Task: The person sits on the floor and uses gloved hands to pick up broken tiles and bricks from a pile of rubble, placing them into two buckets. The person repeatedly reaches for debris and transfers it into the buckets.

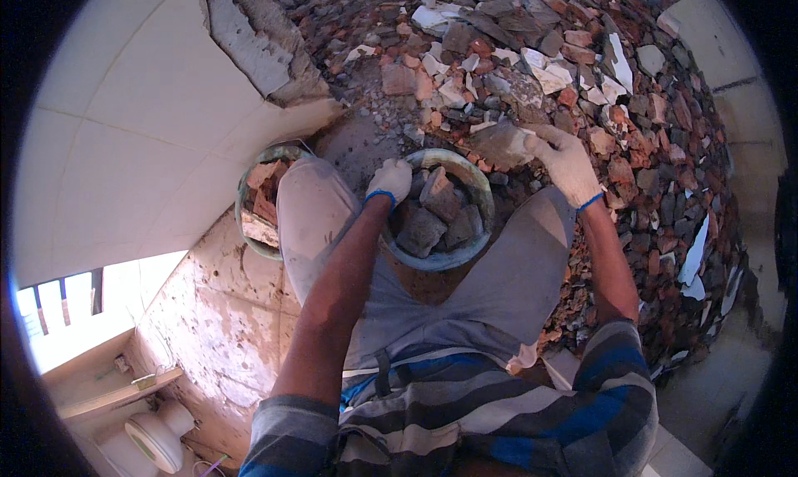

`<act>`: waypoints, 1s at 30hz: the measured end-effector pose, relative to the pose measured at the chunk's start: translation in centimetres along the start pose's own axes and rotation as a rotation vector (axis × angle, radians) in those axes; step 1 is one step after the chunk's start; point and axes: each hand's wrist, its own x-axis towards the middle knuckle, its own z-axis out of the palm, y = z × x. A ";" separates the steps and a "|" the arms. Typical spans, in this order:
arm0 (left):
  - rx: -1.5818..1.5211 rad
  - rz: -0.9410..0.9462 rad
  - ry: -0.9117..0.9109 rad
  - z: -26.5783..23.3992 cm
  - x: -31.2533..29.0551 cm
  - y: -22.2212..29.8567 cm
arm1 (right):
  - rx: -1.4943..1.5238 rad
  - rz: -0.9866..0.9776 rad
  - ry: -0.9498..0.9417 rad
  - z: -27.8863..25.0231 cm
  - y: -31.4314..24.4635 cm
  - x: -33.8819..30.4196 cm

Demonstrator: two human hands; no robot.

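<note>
Between my knees stands a round pail [480, 248] with a worn greenish rim, holding several grey chunks of broken masonry [422, 230]. My left hand [389, 180], in a white glove with a blue cuff, is closed at the pail's left rim. My right hand [567, 163], gloved the same way, grips a flat greyish piece of rubble [499, 147] just beyond the pail's right rim. Its thumb and fingers pinch the piece's right end. The underside of that piece is hidden.
A large heap of broken brick, stone and white tile shards [532, 70] spreads ahead and to the right. A second pail [243, 196] with reddish rubble stands by my left knee. A pale tiled wall [150, 136] with a broken edge rises at left. A toilet [158, 435] sits at lower left.
</note>
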 end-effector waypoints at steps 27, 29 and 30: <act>0.076 0.069 -0.040 2.4 3.2 -2.1 | -0.421 -0.184 -0.391 11.8 2.1 -3.4; 0.079 0.094 -0.060 2.8 4.1 -2.7 | -0.407 -0.206 -0.353 11.6 1.7 -3.1; 0.089 0.118 -0.073 2.8 4.2 -2.8 | -0.436 -0.191 -0.397 11.4 1.7 -2.9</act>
